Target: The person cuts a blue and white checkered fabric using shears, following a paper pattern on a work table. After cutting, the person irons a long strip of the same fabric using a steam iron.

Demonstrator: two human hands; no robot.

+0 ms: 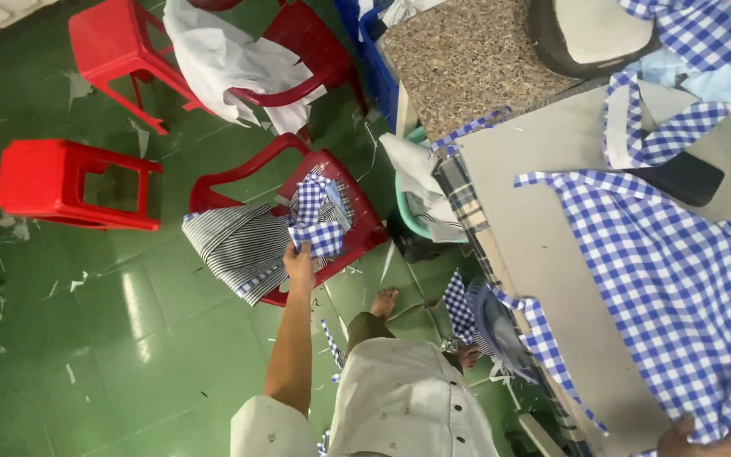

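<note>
My left hand (299,261) reaches out to a red plastic chair (365,222) and grips a small piece of blue-and-white checked cloth (319,211) lying on its seat. A grey striped cloth (234,244) hangs off the same chair beside that piece. My right hand (697,440) shows only partly at the bottom right edge. It holds the near edge of a large blue-and-white checked cloth (670,271) spread on the grey worktable (543,254). Checked strips (543,343) trail off the table's edge.
A second red chair (302,51) holds white cloth (222,59), and two red stools (69,182) stand on the green tiled floor (129,338). A teal basin (412,216) of scraps sits by the table. More checked pieces (662,135) lie at the far end of the table.
</note>
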